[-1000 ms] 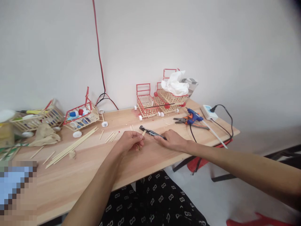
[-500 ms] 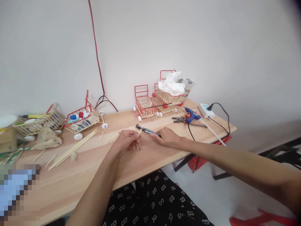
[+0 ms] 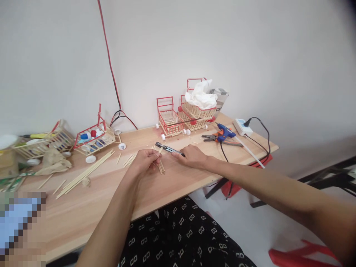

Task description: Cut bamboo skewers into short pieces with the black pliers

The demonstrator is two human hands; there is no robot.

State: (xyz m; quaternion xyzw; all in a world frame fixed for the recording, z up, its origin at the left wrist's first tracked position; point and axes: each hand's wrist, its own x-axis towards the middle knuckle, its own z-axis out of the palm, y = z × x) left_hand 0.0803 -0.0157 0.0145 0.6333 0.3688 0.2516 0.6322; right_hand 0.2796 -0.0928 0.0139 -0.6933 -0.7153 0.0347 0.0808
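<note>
My left hand [image 3: 146, 160] pinches a short bamboo stick [image 3: 160, 150] just above the wooden table [image 3: 172, 181]. My right hand [image 3: 190, 155] grips a dark cutter [image 3: 167, 148] whose tip meets the stick's far end. A few cut stick pieces [image 3: 161, 167] lie on the table under my left fingers. Both hands rest near the middle of the table.
Long bamboo skewers [image 3: 86, 172] lie to the left. Stick-built carts [image 3: 169, 120] stand at the back, one [image 3: 93, 137] holding bottle caps. A blue glue gun [image 3: 226, 131], pliers [image 3: 210, 138] and a power strip [image 3: 241, 126] lie at the right. A red cable [image 3: 109, 70] hangs down the wall.
The camera view has shifted a little, so everything sits slightly left and higher in the frame. My hands keep the same hold on the stick and cutter.
</note>
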